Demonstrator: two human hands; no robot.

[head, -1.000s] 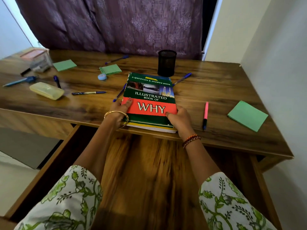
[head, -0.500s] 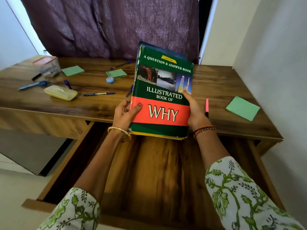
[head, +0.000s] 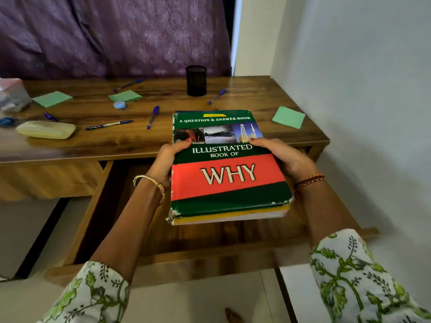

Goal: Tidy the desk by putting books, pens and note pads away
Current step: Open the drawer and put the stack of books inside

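A thick green and red book (head: 227, 180) titled "Illustrated Book of Why" hangs flat above the open wooden drawer (head: 163, 262). My left hand (head: 166, 159) grips its left edge and my right hand (head: 285, 157) grips its right edge, thumbs on the cover. On the desk (head: 163, 141) behind lie several blue pens (head: 109, 124), (head: 152, 116), (head: 217, 96), (head: 128, 84) and three green note pads (head: 288, 117), (head: 125, 96), (head: 52, 98). A black mesh pen holder (head: 196, 80) stands at the back.
A yellow case (head: 46, 129), a small blue round object (head: 119, 105) and a clear box (head: 12, 94) sit on the desk's left part. A white wall runs along the right side. A purple curtain hangs behind the desk.
Both hands lifted the book off the desk, tilted it upright, then brought it down flat over the open drawer, nearer to me.
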